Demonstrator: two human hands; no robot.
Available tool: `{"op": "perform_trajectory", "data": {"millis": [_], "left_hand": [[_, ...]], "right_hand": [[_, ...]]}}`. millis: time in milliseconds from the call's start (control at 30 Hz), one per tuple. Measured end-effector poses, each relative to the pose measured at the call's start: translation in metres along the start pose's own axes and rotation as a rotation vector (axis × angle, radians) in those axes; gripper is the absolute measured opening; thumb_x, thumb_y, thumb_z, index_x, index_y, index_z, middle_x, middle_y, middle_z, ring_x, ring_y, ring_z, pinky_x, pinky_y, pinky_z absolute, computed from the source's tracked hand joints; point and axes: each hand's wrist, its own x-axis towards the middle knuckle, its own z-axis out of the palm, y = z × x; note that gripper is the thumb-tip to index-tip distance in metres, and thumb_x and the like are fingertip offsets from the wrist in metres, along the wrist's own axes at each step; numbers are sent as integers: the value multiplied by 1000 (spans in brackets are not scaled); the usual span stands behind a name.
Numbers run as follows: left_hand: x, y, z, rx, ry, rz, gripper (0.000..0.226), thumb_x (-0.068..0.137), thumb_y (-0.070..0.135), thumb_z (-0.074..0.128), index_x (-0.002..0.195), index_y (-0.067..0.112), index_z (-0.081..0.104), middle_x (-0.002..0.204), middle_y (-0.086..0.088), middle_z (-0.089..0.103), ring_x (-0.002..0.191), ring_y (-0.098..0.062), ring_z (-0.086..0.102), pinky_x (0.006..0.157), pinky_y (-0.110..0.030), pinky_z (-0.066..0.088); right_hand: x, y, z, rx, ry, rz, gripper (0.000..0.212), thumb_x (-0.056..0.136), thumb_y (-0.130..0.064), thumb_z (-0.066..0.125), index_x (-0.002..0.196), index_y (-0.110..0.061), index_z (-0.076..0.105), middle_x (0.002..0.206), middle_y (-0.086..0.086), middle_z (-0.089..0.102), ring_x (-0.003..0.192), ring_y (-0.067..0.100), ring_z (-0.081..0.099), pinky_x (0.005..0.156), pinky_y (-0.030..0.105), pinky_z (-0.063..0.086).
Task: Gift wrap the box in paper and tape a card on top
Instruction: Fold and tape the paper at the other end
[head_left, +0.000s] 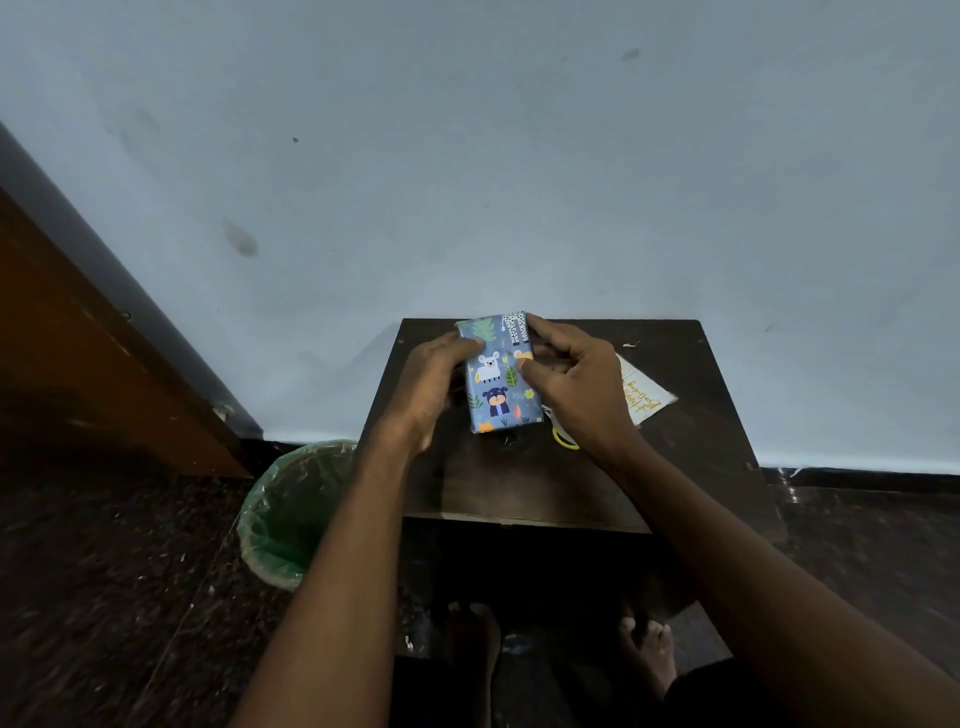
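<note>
The box (497, 382), wrapped in blue paper printed with cartoon animals and leaves, is held above the small dark wooden table (524, 483). My left hand (434, 384) grips its left side, thumb on the top face. My right hand (574, 382) grips its right side, with fingers curled over the far corner and the thumb on the patterned face. A white card (644, 395) with gold lettering lies on the table to the right, partly hidden by my right hand.
A yellow ring-shaped object (565, 440) lies on the table under my right wrist, mostly hidden. A green bin lined with clear plastic (291, 512) stands on the floor left of the table. A pale wall is behind, a wooden door at left. My bare feet show below.
</note>
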Motion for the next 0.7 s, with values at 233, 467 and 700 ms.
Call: {"op": "perform_trajectory", "data": {"millis": [233, 467, 700], "left_hand": [[-2, -5, -4, 224, 59, 199, 18, 92, 17, 74, 108, 23, 78, 103, 3, 82, 97, -19, 79, 89, -47, 65], [-7, -3, 0, 269, 113, 223, 25, 87, 28, 82, 111, 23, 77, 100, 5, 82, 91, -15, 80, 87, -50, 65], [-9, 1, -5, 250, -11, 193, 30, 98, 7, 60, 121, 18, 76, 106, -1, 82, 102, -22, 79, 87, -46, 66]], "right_hand": [[0, 0, 2, -65, 10, -78, 51, 87, -10, 74, 138, -13, 68, 125, -1, 73, 107, 13, 73, 89, 44, 63], [-2, 1, 1, -158, -1, -166, 49, 89, -8, 76, 137, -10, 68, 123, -1, 71, 110, 10, 70, 91, 40, 61], [3, 2, -3, -82, 70, -51, 43, 86, 0, 74, 128, -11, 74, 112, -1, 76, 93, 6, 72, 84, 27, 60]]}}
